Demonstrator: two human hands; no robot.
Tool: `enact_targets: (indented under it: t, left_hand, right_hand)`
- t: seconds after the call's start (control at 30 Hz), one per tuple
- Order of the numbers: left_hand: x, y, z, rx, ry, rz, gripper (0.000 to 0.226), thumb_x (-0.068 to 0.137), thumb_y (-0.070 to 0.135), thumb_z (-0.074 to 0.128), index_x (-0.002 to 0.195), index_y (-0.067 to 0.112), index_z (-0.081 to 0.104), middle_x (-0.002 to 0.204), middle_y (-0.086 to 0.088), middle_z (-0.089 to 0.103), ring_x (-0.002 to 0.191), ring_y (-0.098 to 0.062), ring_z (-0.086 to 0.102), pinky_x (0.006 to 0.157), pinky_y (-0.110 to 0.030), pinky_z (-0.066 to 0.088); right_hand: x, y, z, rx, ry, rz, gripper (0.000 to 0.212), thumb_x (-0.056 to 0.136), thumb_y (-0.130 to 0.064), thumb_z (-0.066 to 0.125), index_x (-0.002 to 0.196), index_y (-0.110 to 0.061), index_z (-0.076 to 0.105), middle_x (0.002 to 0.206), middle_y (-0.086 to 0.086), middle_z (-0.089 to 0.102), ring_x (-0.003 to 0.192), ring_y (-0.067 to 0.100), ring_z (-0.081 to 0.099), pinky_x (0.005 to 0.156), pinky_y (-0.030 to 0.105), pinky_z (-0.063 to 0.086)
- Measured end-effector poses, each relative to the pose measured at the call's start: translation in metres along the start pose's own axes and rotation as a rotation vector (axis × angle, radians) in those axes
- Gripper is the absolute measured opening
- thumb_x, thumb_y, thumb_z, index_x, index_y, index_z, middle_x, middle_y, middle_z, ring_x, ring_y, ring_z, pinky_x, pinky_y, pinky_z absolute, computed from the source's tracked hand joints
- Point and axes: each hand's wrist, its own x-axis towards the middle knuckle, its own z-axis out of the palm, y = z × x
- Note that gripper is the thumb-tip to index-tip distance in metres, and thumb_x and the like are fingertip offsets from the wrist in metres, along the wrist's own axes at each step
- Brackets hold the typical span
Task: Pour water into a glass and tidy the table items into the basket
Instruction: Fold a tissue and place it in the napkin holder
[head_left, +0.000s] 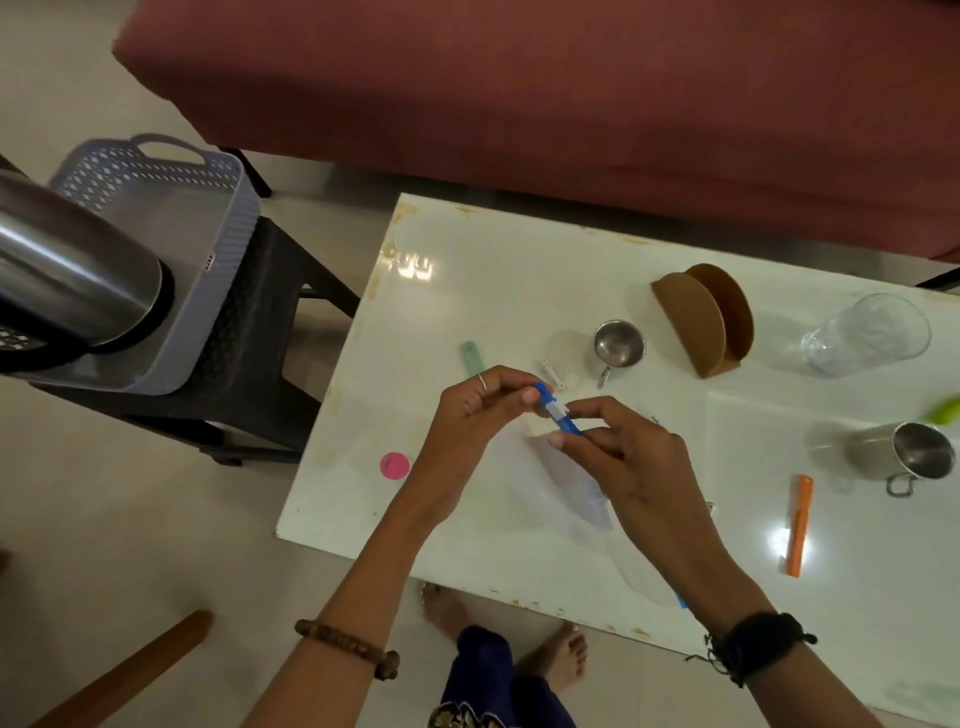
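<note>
Both hands meet over the middle of the white table (519, 270). My left hand (475, 410) and my right hand (623, 452) pinch the two ends of a small blue and white object (555, 410), possibly a pen or clip, above a clear plastic pouch (576, 488). The grey plastic basket (171, 249) stands on a dark stool (260, 338) to the left of the table, with a steel bottle (72, 280) lying in it. A clear glass (867, 332) stands at the table's far right.
On the table lie a small steel cup (618, 345), a steel mug (904, 452), a brown cardboard holder (701, 322), a green strip (471, 358), a pink round sticker (394, 465), an orange comb (799, 525) and a small white item (553, 373). A maroon sofa (519, 93) runs behind.
</note>
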Motion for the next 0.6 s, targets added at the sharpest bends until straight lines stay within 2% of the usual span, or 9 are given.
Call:
enact_targets:
  t: [0.1, 0.2, 0.33, 0.47, 0.6]
  left_hand:
    - [0.001, -0.003, 0.002, -0.039, 0.051, 0.001, 0.021, 0.085, 0.006, 0.059, 0.077, 0.023, 0.069, 0.073, 0.01, 0.071, 0.073, -0.003, 0.066, 0.07, -0.01, 0.047]
    - [-0.001, -0.009, 0.003, -0.053, 0.105, -0.008, 0.024, 0.085, 0.009, 0.06, 0.073, 0.027, 0.07, 0.071, 0.01, 0.07, 0.069, -0.006, 0.064, 0.07, -0.012, 0.048]
    - [-0.003, -0.014, -0.001, -0.034, 0.165, -0.017, 0.022, 0.087, 0.008, 0.057, 0.074, 0.024, 0.066, 0.066, 0.009, 0.067, 0.066, -0.008, 0.062, 0.072, -0.013, 0.049]
    - [0.004, -0.012, -0.009, 0.01, 0.258, 0.013, 0.019, 0.089, 0.007, 0.055, 0.078, 0.021, 0.062, 0.065, 0.016, 0.065, 0.057, 0.001, 0.058, 0.067, -0.006, 0.045]
    - [0.013, -0.011, -0.022, 0.019, 0.353, 0.034, 0.019, 0.09, 0.009, 0.053, 0.081, 0.023, 0.063, 0.065, 0.019, 0.065, 0.057, 0.002, 0.056, 0.066, -0.006, 0.046]
  right_hand:
    - [0.005, -0.007, 0.005, 0.073, 0.135, -0.053, 0.011, 0.077, -0.04, 0.065, 0.083, -0.032, 0.06, 0.068, -0.025, 0.066, 0.069, -0.005, 0.064, 0.061, 0.006, 0.048]
    - [0.011, -0.009, 0.013, 0.037, 0.193, -0.123, 0.009, 0.078, -0.03, 0.071, 0.082, -0.03, 0.063, 0.07, -0.025, 0.063, 0.071, -0.004, 0.064, 0.062, 0.002, 0.045]
    - [0.011, -0.005, 0.025, 0.027, 0.182, -0.132, 0.008, 0.079, -0.029, 0.069, 0.077, -0.03, 0.062, 0.07, -0.022, 0.064, 0.071, -0.001, 0.063, 0.064, 0.003, 0.045]
    - [0.003, 0.004, 0.023, 0.015, 0.185, -0.105, 0.017, 0.077, -0.026, 0.068, 0.073, -0.036, 0.055, 0.072, -0.019, 0.062, 0.075, 0.003, 0.06, 0.064, 0.004, 0.046]
    - [-0.015, 0.016, 0.014, 0.024, 0.15, -0.018, 0.008, 0.074, -0.034, 0.062, 0.072, -0.033, 0.054, 0.077, -0.017, 0.063, 0.08, 0.001, 0.06, 0.063, 0.008, 0.05]
